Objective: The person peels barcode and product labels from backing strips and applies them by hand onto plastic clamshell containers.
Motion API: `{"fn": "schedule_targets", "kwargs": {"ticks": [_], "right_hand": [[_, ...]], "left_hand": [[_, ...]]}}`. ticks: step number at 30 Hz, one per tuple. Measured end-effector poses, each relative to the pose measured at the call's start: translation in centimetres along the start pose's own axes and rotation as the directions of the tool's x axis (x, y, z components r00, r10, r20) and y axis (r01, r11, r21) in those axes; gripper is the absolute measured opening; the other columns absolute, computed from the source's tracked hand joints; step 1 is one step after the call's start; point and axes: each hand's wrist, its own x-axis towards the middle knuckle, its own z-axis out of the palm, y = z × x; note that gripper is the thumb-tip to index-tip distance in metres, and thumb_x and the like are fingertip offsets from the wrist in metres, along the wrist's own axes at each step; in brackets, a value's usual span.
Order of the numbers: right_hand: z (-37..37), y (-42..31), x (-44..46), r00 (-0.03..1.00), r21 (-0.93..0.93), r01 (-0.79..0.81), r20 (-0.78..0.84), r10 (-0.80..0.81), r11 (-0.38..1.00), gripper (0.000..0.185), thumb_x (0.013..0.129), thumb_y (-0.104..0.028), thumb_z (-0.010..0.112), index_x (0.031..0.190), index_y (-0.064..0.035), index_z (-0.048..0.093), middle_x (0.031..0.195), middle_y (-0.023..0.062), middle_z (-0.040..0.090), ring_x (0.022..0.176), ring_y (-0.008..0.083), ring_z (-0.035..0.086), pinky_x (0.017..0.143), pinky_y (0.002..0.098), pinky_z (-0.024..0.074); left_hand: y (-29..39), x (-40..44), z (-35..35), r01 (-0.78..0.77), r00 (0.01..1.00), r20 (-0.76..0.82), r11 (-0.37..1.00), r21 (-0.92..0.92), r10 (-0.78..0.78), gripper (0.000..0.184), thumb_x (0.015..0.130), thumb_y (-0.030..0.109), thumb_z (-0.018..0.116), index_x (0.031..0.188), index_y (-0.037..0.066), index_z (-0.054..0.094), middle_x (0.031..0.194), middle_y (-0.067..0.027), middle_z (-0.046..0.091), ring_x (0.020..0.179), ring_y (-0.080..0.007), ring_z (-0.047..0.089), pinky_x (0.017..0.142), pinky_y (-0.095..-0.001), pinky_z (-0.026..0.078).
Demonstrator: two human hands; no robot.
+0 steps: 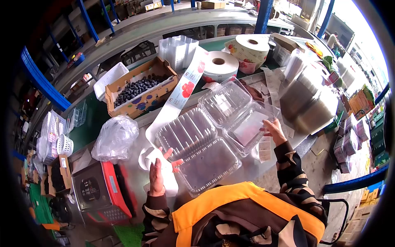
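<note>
Right of centre, our right hand (pixel 275 130) grips the edge of a clear box (pixel 242 124), while we spread our left hand (pixel 156 180) open beside the lower box (pixel 205 161).

A clear plastic left clamshell (pixel 199 150) lies spread open mid-scene, its ribbed half on the far side. Just beside it, slightly farther off, a transparent right clamshell (pixel 239 120) also lies open, halves apart.

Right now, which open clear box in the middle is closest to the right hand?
The far open box, by the label rolls: the right hand is at its edge. The near open box lies beside the left hand.
</note>
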Motion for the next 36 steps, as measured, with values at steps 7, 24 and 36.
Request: {"fn": "schedule_targets", "kwargs": {"ticks": [7,24,36], "right_hand": [[5.6,-9.9,-4.6,0.847,0.250,0.513,0.004,-0.531,0.821,0.024,0.087,-0.003,0.063,0.111,-0.0046,0.061,0.107,0.0092,0.065,0.099,0.0192,0.062,0.089,0.0339,0.0496],[14.1,-19.1,-17.5,0.163,0.549,0.474,0.714,-0.681,0.689,0.044,0.081,-0.004,0.074,0.121,-0.0055,0.056,0.088,0.0095,0.068,0.079,0.0224,0.069,0.071,0.0318,0.0543],[14.7,-17.5,-17.6,0.005,0.556,0.802,0.357,-0.934,0.217,0.015,0.072,-0.010,0.080,0.083,-0.0123,0.070,0.084,0.0017,0.058,0.072,0.0205,0.063,0.059,0.0315,0.0511]], "left_hand": [[4.0,0.8,4.2,0.077,0.988,0.156,0.935,-0.346,-0.023,0.069,0.093,0.052,0.047,0.149,0.015,0.028,0.149,-0.0141,0.039,0.126,-0.0390,0.050,0.096,-0.0502,0.048],[-0.5,-0.3,2.3,-0.149,0.979,-0.152,0.984,-0.099,0.133,0.025,0.099,0.015,0.055,0.120,0.002,0.060,0.112,-0.0047,0.066,0.101,-0.0126,0.063,0.090,-0.0280,0.050],[-3.2,-0.3,2.2,-0.083,0.975,-0.219,0.965,-0.250,0.027,0.016,0.098,0.012,0.056,0.112,0.005,0.062,0.105,-0.0034,0.067,0.095,-0.0139,0.064,0.086,-0.0296,0.052]]}}
